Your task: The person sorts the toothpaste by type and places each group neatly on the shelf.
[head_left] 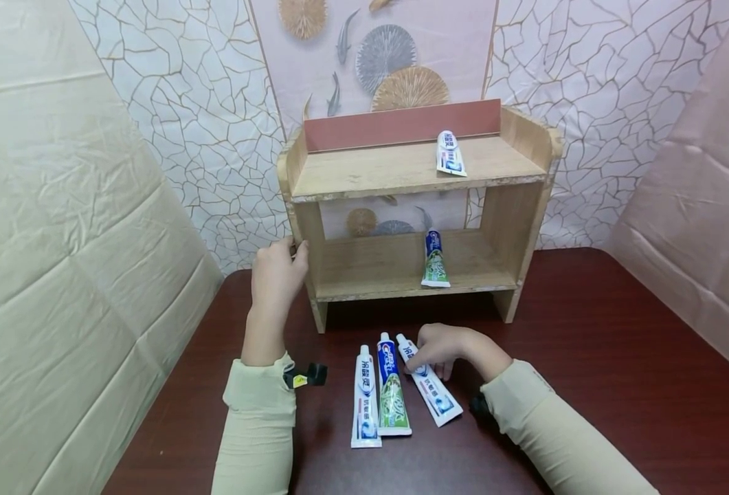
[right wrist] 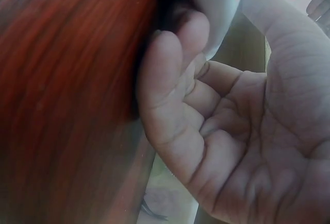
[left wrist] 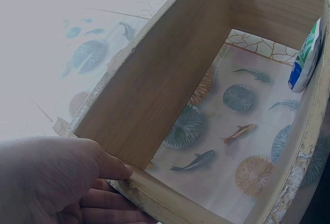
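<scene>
My left hand [head_left: 279, 271] grips the left side panel of a small two-tier wooden shelf [head_left: 305, 227]; in the left wrist view its thumb lies on the panel's edge, fingers behind. On the dark table, my right hand [head_left: 447, 347] pinches a white toothpaste tube [head_left: 440, 399] around its upper half, the thumb across the front. To its left lie a blue-and-green toothpaste tube [head_left: 392, 399] and another white toothpaste tube [head_left: 365, 402], side by side with caps toward the shelf. The right wrist view has the fingers [right wrist: 162, 74] curled by the white tube, close over the tabletop.
A white toothpaste tube [head_left: 450, 155] lies on the upper shelf board, right of centre. Below it, on the lower board, lies a blue-and-green tube [head_left: 435, 261]. Patterned cloth [head_left: 185, 103] hangs behind the shelf, and pale drapes [head_left: 49, 240] flank the table [head_left: 618, 330].
</scene>
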